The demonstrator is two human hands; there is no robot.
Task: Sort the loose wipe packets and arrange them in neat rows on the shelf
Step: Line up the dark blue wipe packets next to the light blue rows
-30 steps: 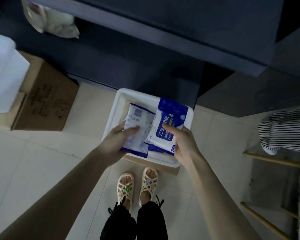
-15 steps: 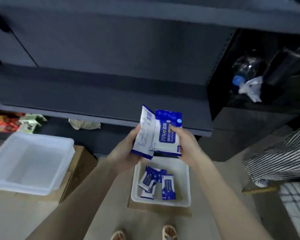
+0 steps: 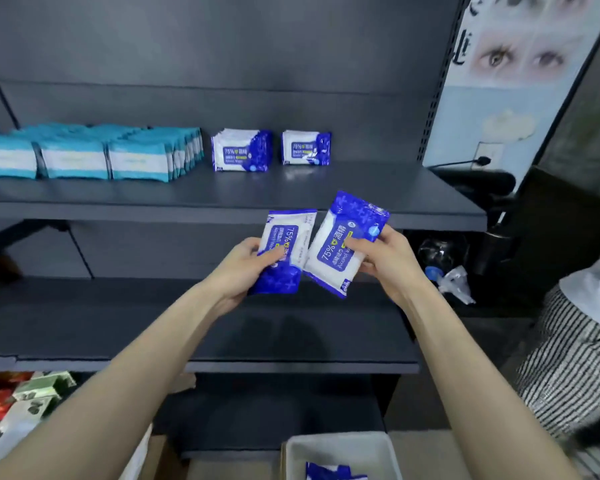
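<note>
My left hand (image 3: pixel 246 268) grips a blue-and-white alcohol wipe packet (image 3: pixel 286 244), held upside down. My right hand (image 3: pixel 383 258) grips a second such packet (image 3: pixel 340 237), tilted to the right. Both are held in front of the edge of the dark upper shelf (image 3: pixel 378 199). On that shelf stand two short rows of the same blue packets, one (image 3: pixel 241 150) and another (image 3: pixel 305 148) to its right. Rows of teal-and-white packets (image 3: pixel 94 154) fill the shelf's left part. A white bin (image 3: pixel 340 445) on the floor below holds more blue packets (image 3: pixel 333 472).
A bare dark shelf (image 3: pixel 291 341) lies under my forearms. A plastic bottle (image 3: pixel 437 258) and dark objects sit in the unit to the right. A person in striped clothing (image 3: pixel 568 358) stands at the right edge. Colourful goods (image 3: pixel 21 396) lie lower left.
My view has risen from the floor bin to the upper shelf. Both hands lifted the packets up and drew them apart, one per hand.
</note>
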